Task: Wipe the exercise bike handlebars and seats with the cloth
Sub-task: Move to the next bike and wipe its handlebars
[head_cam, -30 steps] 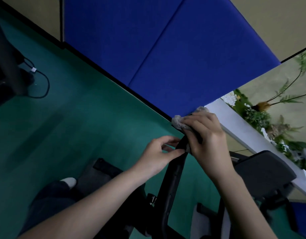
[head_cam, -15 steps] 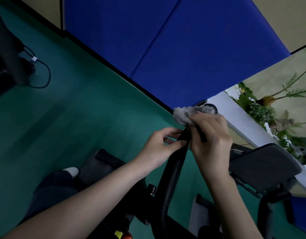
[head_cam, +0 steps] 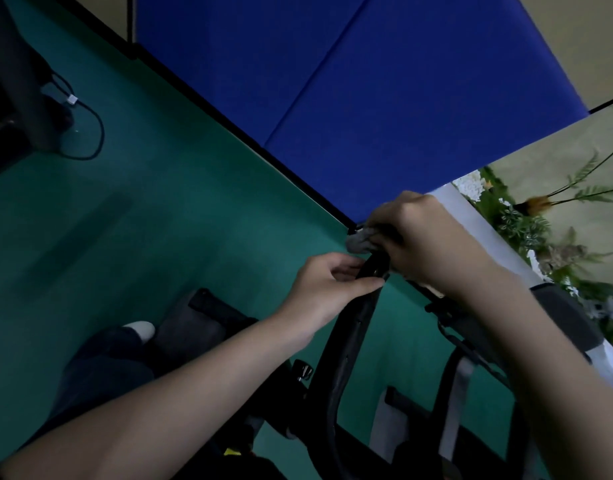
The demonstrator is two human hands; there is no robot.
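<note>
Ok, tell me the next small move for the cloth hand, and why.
Probably draw the cloth down the handlebar toward the left hand. The right hand grips the grey cloth bunched at the bar's top end, the left hand pinches the bar just below it, and the long black stretch beneath has no cloth on it.

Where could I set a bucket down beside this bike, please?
The green floor is bare between the looped black cable and the black tubular handlebar, below the blue wall panels. Crowded at its tip: left hand, right hand, crumpled grey cloth.
</note>
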